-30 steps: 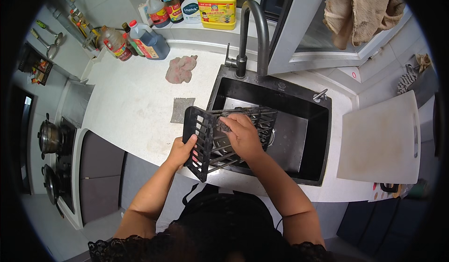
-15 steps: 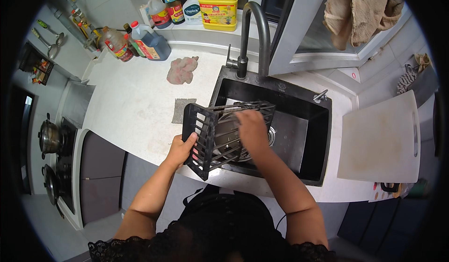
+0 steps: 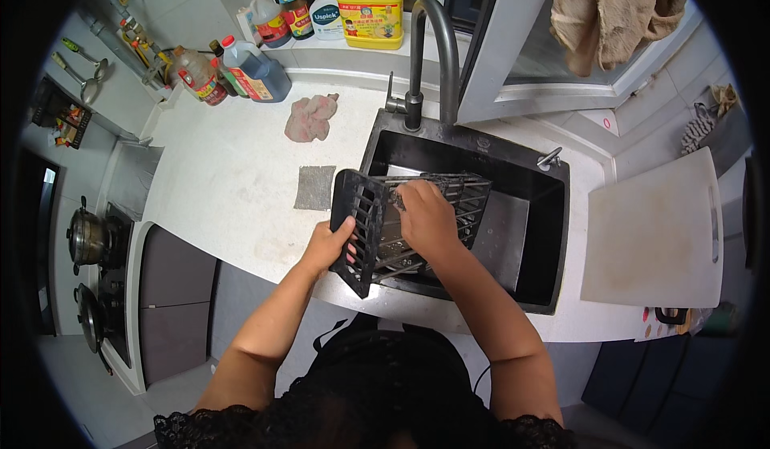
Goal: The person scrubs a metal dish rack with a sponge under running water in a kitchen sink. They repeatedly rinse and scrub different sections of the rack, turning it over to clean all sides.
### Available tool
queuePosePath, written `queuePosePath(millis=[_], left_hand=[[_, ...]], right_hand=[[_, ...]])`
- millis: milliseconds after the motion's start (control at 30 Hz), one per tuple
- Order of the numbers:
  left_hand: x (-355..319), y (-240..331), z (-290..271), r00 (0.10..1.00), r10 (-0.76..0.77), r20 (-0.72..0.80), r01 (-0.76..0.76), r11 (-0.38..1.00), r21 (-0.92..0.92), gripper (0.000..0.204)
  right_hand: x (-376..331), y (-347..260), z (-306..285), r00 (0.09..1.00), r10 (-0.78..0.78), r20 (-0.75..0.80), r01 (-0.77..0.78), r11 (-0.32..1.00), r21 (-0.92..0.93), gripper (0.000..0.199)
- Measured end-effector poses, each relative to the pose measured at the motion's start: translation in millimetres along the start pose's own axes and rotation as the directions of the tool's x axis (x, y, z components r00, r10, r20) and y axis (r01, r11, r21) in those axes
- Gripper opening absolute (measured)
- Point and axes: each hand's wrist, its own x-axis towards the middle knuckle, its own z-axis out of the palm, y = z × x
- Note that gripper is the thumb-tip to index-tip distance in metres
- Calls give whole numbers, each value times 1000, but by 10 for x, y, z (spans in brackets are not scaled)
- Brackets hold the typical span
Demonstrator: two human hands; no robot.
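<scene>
A black rack point(image 3: 355, 200) with slotted end panels and long thin rods is held tilted over the dark sink point(image 3: 544, 236). My left hand point(image 3: 326, 246) grips its near-left end panel, the thumb lying on the panel's outer face. Over the rods, my right hand point(image 3: 427, 220) is closed, its fingertips at the inner side of that same panel. A small dark, rough-looking bit shows by those fingertips; its kind is unclear. Beneath the rack, something round and metallic in the sink is mostly hidden.
A tall dark faucet point(image 3: 447, 56) rises behind the sink. Left of it lie a grey scouring pad point(image 3: 315, 188) and a pinkish rag point(image 3: 311, 119). Several bottles and a yellow jug point(image 3: 370, 12) line the back. A white cutting board point(image 3: 654, 228) stands at right.
The rack has shifted to the right, its end panel turning slightly. My right hand has moved a little left along the rods, closer to the panel.
</scene>
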Motion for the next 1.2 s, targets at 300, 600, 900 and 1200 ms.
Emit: queuePosePath(millis=[300, 600, 900, 1200], left_hand=[[-139, 624, 307, 713, 700, 47, -428, 381, 820, 115], [-80, 419, 70, 674, 738, -9, -522, 486, 701, 109], [-48, 351, -94, 715, 697, -57, -568, 627, 532, 107], [-97, 376, 26, 719, 693, -47, -597, 651, 469, 105]], right_hand=[[-44, -58, 110, 996, 72, 43, -69, 995, -66, 24], [77, 53, -140, 971, 197, 132, -237, 853, 464, 36], [-90, 42, -170, 922, -8, 387, -130, 936, 328, 42], [104, -307, -11, 998, -36, 48, 17, 932, 363, 29]])
